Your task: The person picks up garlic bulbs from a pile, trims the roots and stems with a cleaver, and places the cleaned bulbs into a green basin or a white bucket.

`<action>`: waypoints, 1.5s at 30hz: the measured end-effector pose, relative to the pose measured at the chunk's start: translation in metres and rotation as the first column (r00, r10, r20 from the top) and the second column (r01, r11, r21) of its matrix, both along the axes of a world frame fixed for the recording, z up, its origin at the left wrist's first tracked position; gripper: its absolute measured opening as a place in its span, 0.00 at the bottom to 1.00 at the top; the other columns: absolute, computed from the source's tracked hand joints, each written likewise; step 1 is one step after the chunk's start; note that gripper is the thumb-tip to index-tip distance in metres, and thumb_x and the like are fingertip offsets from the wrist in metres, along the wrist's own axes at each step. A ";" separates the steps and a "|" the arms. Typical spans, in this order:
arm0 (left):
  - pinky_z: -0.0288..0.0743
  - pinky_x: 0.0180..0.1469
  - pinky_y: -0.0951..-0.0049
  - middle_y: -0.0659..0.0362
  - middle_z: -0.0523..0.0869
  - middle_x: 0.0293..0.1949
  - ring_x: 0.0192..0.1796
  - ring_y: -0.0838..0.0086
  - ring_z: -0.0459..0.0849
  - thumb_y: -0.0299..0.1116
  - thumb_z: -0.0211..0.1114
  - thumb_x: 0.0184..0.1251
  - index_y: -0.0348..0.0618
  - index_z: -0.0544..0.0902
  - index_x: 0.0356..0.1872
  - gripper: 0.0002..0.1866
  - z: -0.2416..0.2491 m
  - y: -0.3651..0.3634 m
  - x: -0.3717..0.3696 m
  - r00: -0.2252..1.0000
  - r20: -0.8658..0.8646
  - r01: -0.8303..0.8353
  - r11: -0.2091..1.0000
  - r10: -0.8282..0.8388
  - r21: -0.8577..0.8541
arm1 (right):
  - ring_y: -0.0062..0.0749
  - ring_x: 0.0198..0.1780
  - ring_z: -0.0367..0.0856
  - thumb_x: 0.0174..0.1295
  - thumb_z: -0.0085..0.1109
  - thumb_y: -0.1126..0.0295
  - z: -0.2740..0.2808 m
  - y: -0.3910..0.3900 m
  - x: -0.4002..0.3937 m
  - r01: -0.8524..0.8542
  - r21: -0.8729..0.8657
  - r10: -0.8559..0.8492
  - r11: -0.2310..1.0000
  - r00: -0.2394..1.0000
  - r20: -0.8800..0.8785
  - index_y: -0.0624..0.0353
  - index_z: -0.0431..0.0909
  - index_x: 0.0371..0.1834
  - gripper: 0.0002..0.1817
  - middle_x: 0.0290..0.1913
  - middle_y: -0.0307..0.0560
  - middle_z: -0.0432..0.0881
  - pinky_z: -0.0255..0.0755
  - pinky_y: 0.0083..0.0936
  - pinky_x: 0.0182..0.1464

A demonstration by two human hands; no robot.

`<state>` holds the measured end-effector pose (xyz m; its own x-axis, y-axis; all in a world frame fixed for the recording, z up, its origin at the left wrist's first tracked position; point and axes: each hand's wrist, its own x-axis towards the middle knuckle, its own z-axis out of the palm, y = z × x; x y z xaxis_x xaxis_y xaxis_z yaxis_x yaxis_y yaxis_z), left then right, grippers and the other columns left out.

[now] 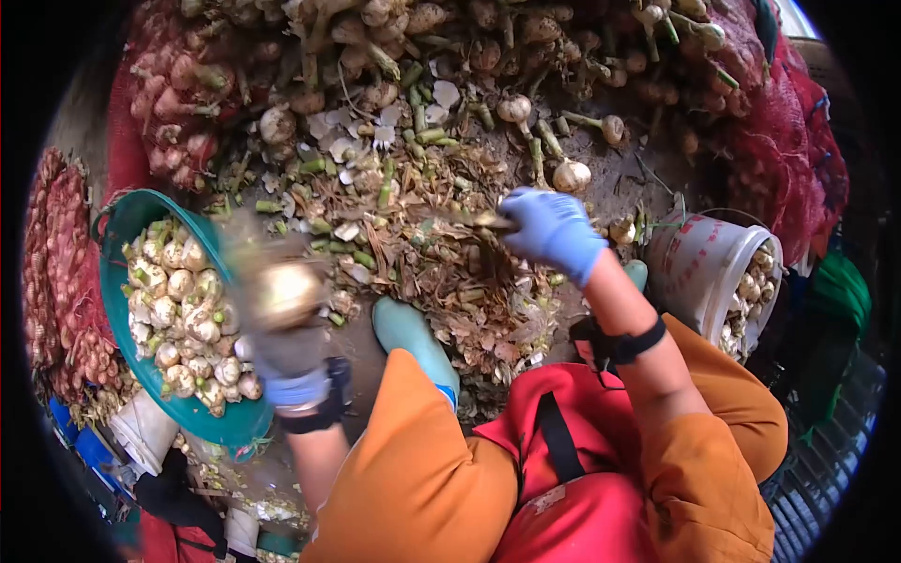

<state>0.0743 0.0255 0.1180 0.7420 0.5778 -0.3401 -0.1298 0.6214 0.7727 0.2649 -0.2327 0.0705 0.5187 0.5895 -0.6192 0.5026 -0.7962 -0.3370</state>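
Observation:
My left hand (286, 352), gloved and smeared by motion, holds a pale garlic bulb (286, 289) beside the rim of a teal basin (230, 422). Trimmed garlic bulbs (192, 310) fill much of that basin. In a blue glove, my right hand (554, 230) is closed around a tool (486, 220) whose blurred end points left over the scraps; its exact shape is unclear. Cut green stems and dry brown skins (450, 253) lie on the floor between my hands.
A heap of untrimmed garlic (422, 23) spans the far side. Red mesh sacks (807, 141) stand at both sides. A tipped white bucket (690, 263) with garlic is at the right. A white container (145, 432) sits at lower left. My boot (413, 338) is near the scraps.

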 end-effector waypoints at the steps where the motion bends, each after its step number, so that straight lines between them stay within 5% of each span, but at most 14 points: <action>1: 0.82 0.46 0.70 0.55 0.82 0.51 0.45 0.71 0.82 0.43 0.62 0.71 0.40 0.76 0.58 0.22 0.011 0.027 -0.005 0.905 0.416 0.257 0.898 -0.094 -0.357 | 0.48 0.47 0.84 0.53 0.62 0.60 0.003 -0.018 0.002 0.075 0.048 -0.078 0.996 0.995 0.061 0.51 0.85 0.39 0.13 0.51 0.51 0.81 0.78 0.41 0.51; 5: 0.81 0.56 0.57 0.50 0.79 0.58 0.56 0.62 0.82 0.45 0.58 0.74 0.40 0.71 0.66 0.26 -0.004 0.038 0.005 0.668 0.745 0.506 0.731 0.004 -0.457 | 0.49 0.53 0.81 0.53 0.63 0.62 -0.025 -0.044 0.010 -0.023 -0.144 0.069 0.989 0.943 0.326 0.50 0.86 0.40 0.12 0.53 0.46 0.81 0.77 0.43 0.52; 7: 0.77 0.62 0.50 0.44 0.76 0.60 0.60 0.58 0.80 0.47 0.57 0.74 0.41 0.67 0.70 0.30 -0.030 0.013 0.012 0.905 0.400 0.340 0.809 -0.144 -0.479 | 0.50 0.54 0.81 0.53 0.63 0.63 -0.030 -0.035 0.015 0.004 -0.202 0.063 0.979 0.944 0.323 0.48 0.86 0.41 0.12 0.54 0.45 0.80 0.77 0.44 0.52; 14: 0.82 0.58 0.61 0.47 0.82 0.57 0.56 0.58 0.85 0.28 0.66 0.69 0.38 0.69 0.66 0.26 -0.061 -0.053 0.010 0.913 -0.112 0.372 0.913 -0.392 -0.166 | 0.51 0.54 0.81 0.57 0.63 0.66 -0.042 -0.064 -0.006 0.249 0.079 -0.261 0.965 0.938 0.227 0.52 0.83 0.47 0.14 0.62 0.48 0.78 0.76 0.39 0.55; 16: 0.81 0.60 0.60 0.46 0.77 0.63 0.65 0.58 0.78 0.20 0.67 0.64 0.38 0.65 0.70 0.33 -0.067 -0.057 0.013 0.890 -0.168 0.381 0.894 -0.423 -0.235 | 0.40 0.47 0.84 0.60 0.64 0.64 -0.043 -0.055 -0.009 0.339 0.566 -0.450 0.751 0.891 0.064 0.54 0.82 0.52 0.17 0.54 0.45 0.83 0.77 0.32 0.51; 18: 0.77 0.64 0.62 0.46 0.68 0.70 0.74 0.60 0.66 0.21 0.71 0.59 0.39 0.59 0.74 0.42 -0.068 -0.079 0.007 0.899 -0.082 0.436 0.894 -0.429 0.107 | 0.14 0.34 0.77 0.63 0.66 0.58 -0.003 -0.016 -0.021 0.853 0.344 -0.463 0.392 0.506 -0.728 0.61 0.82 0.49 0.19 0.34 0.34 0.83 0.73 0.18 0.36; 20: 0.71 0.67 0.70 0.48 0.66 0.71 0.73 0.64 0.65 0.23 0.79 0.49 0.39 0.57 0.74 0.51 -0.065 -0.071 0.014 0.784 -0.348 0.619 0.608 -0.513 0.497 | 0.13 0.30 0.76 0.63 0.66 0.57 0.017 0.009 -0.029 0.808 0.284 -0.329 0.517 0.493 -0.805 0.60 0.83 0.46 0.18 0.30 0.35 0.82 0.70 0.15 0.33; 23: 0.74 0.65 0.71 0.54 0.73 0.63 0.60 0.69 0.78 0.23 0.79 0.48 0.40 0.60 0.72 0.49 -0.048 -0.061 0.016 0.839 -0.222 0.538 0.817 -0.497 0.207 | 0.22 0.31 0.80 0.62 0.66 0.55 0.058 0.036 -0.039 0.713 0.382 -0.379 0.588 0.660 -0.649 0.59 0.83 0.40 0.17 0.29 0.40 0.83 0.73 0.23 0.34; 25: 0.74 0.65 0.68 0.54 0.74 0.61 0.59 0.67 0.79 0.27 0.78 0.52 0.42 0.59 0.72 0.47 -0.044 -0.055 0.011 0.837 -0.247 0.528 0.840 -0.489 0.126 | 0.44 0.39 0.84 0.55 0.69 0.59 0.049 0.031 -0.036 0.202 0.642 -0.250 0.740 0.968 -0.016 0.55 0.82 0.39 0.15 0.41 0.47 0.83 0.78 0.33 0.41; 29: 0.67 0.71 0.50 0.48 0.72 0.66 0.65 0.50 0.74 0.43 0.71 0.62 0.60 0.51 0.78 0.47 -0.086 -0.044 -0.019 0.722 -0.518 0.639 0.153 -0.459 0.754 | 0.45 0.46 0.83 0.54 0.66 0.60 0.054 0.035 -0.056 -0.198 0.528 0.051 0.826 0.959 0.280 0.51 0.78 0.42 0.15 0.46 0.47 0.79 0.79 0.40 0.42; 34: 0.70 0.68 0.50 0.47 0.77 0.62 0.61 0.52 0.79 0.41 0.75 0.58 0.51 0.59 0.74 0.45 -0.053 -0.045 -0.008 0.855 -0.461 0.419 -0.206 -0.236 0.884 | 0.48 0.40 0.83 0.53 0.66 0.58 0.052 0.040 -0.055 -0.189 0.472 0.109 0.861 0.975 0.192 0.51 0.77 0.41 0.15 0.40 0.49 0.77 0.78 0.44 0.38; 38: 0.73 0.63 0.49 0.52 0.82 0.52 0.56 0.51 0.81 0.36 0.77 0.54 0.49 0.82 0.51 0.22 -0.019 -0.070 0.008 0.920 -0.278 0.385 0.760 -0.275 0.523 | 0.48 0.41 0.83 0.53 0.65 0.58 0.050 0.040 -0.052 -0.192 0.475 0.110 0.859 0.975 0.195 0.52 0.77 0.41 0.16 0.40 0.49 0.78 0.78 0.43 0.38; 41: 0.75 0.57 0.51 0.55 0.83 0.50 0.49 0.54 0.81 0.35 0.76 0.54 0.49 0.84 0.48 0.19 -0.059 -0.047 -0.007 0.866 -0.409 0.399 -0.098 -0.286 0.912 | 0.48 0.43 0.83 0.53 0.65 0.59 0.033 0.040 -0.051 -0.152 0.505 0.069 0.850 0.981 0.180 0.52 0.77 0.42 0.16 0.41 0.49 0.79 0.78 0.44 0.39; 45: 0.77 0.56 0.59 0.55 0.83 0.49 0.47 0.62 0.83 0.33 0.76 0.56 0.45 0.73 0.59 0.30 -0.060 -0.046 -0.023 0.789 -0.455 0.603 0.374 -0.414 0.705 | 0.48 0.43 0.83 0.52 0.65 0.59 0.015 0.044 -0.053 -0.131 0.518 0.057 0.845 0.986 0.157 0.52 0.77 0.41 0.16 0.41 0.49 0.78 0.77 0.44 0.39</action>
<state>0.0511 -0.0208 0.0576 0.9747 0.1913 -0.1154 0.1784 -0.3556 0.9174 0.2124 -0.1883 0.0854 0.4983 0.8566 -0.1336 0.6347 -0.4654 -0.6169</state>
